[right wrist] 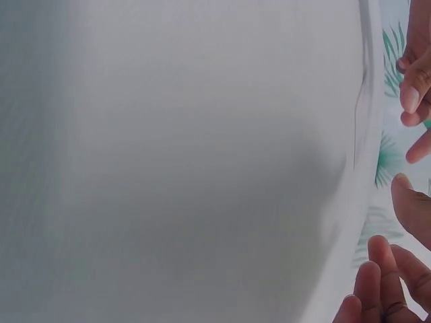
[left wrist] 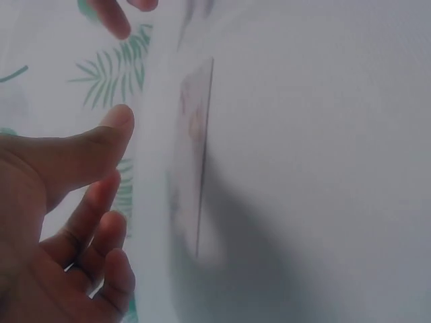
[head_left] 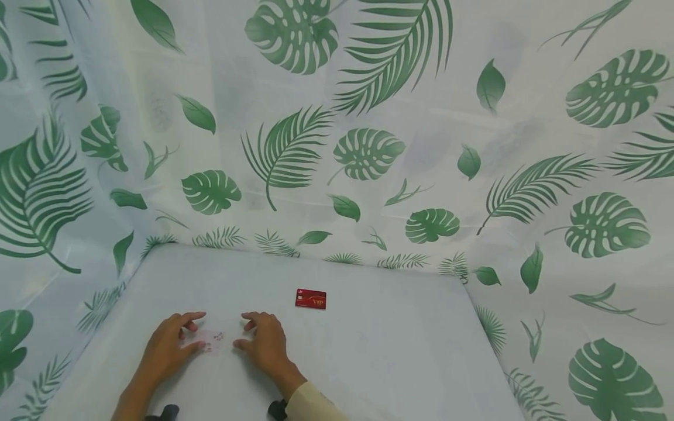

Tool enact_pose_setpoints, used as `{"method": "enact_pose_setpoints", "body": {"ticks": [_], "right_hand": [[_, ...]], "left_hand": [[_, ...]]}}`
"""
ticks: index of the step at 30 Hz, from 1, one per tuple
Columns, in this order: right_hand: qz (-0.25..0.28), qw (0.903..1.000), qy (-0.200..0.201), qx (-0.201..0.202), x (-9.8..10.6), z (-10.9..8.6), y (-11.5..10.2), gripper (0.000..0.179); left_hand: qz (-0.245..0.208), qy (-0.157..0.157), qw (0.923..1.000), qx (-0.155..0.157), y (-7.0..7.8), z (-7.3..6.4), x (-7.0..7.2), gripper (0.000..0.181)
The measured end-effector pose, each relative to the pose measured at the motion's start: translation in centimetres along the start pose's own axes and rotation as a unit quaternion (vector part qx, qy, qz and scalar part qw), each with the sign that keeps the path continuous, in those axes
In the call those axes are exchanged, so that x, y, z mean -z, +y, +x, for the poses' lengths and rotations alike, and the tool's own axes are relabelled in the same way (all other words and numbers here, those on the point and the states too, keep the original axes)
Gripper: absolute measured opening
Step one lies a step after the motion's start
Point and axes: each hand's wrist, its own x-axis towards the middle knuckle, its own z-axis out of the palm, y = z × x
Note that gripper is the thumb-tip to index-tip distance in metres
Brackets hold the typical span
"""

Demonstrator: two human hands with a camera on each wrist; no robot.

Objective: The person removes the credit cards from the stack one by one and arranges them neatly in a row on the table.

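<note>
Pale printed card point(head_left: 213, 340) is seen on the tabletop point(head_left: 400, 356), closer to its left edge than right; left hand point(head_left: 167, 346) and right hand point(head_left: 267, 342) are held apart either side, thumbs parted from fingers, nothing pinched afaict; prob. light, stiffish, bit slippery; best lifted by opposite edges imo

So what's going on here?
A person has both bare hands over a white cloth-like tabletop. The left hand is by a thin, pale pink-and-white patterned rectangular card, apparently not gripping it; the right hand is just right of it, holding nothing. A glossy red rectangular "VIP" card lies farther back, untouched.
</note>
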Motion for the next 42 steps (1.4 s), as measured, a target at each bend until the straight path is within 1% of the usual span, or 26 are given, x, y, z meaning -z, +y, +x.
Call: {"method": "enact_pose_setpoints", "body": {"ticks": [8, 17, 24, 28, 36, 39, 42], "right_hand": [[0.02, 0.9996, 0.013, -0.017, 2.0, -0.1, 1.6, 0.054], [0.016, 0.9983, 0.029, -0.048, 3.7, 0.0, 3.1, 0.054], [0.014, 0.9978, 0.043, -0.048, 4.9, 0.1, 4.2, 0.053], [0.012, 0.9974, 0.049, -0.051, 5.5, 0.2, 5.0, 0.053], [0.008, 0.9969, 0.063, -0.048, 6.9, 0.4, 6.0, 0.054], [0.0, 0.9964, 0.069, -0.05, 7.4, 0.4, 6.2, 0.053], [-0.007, 0.9955, 0.078, -0.054, 7.9, 0.5, 6.6, 0.052]], "left_hand": [[-0.018, 0.013, 0.9991, -0.036, 1.8, 1.0, -0.6, 0.064], [-0.043, 0.018, 0.9965, -0.07, 3.4, 2.5, -2.0, 0.062], [-0.048, 0.01, 0.9957, -0.078, 4.5, 3.5, -3.3, 0.061], [-0.058, 0.013, 0.9939, -0.093, 5.3, 3.9, -4.0, 0.06], [-0.068, 0.01, 0.9921, -0.105, 7.0, 5.1, -5.4, 0.06], [-0.067, 0.007, 0.9923, -0.104, 7.5, 5.5, -6.0, 0.06], [-0.069, -0.001, 0.9932, -0.094, 8.1, 6.0, -6.6, 0.059]]}}
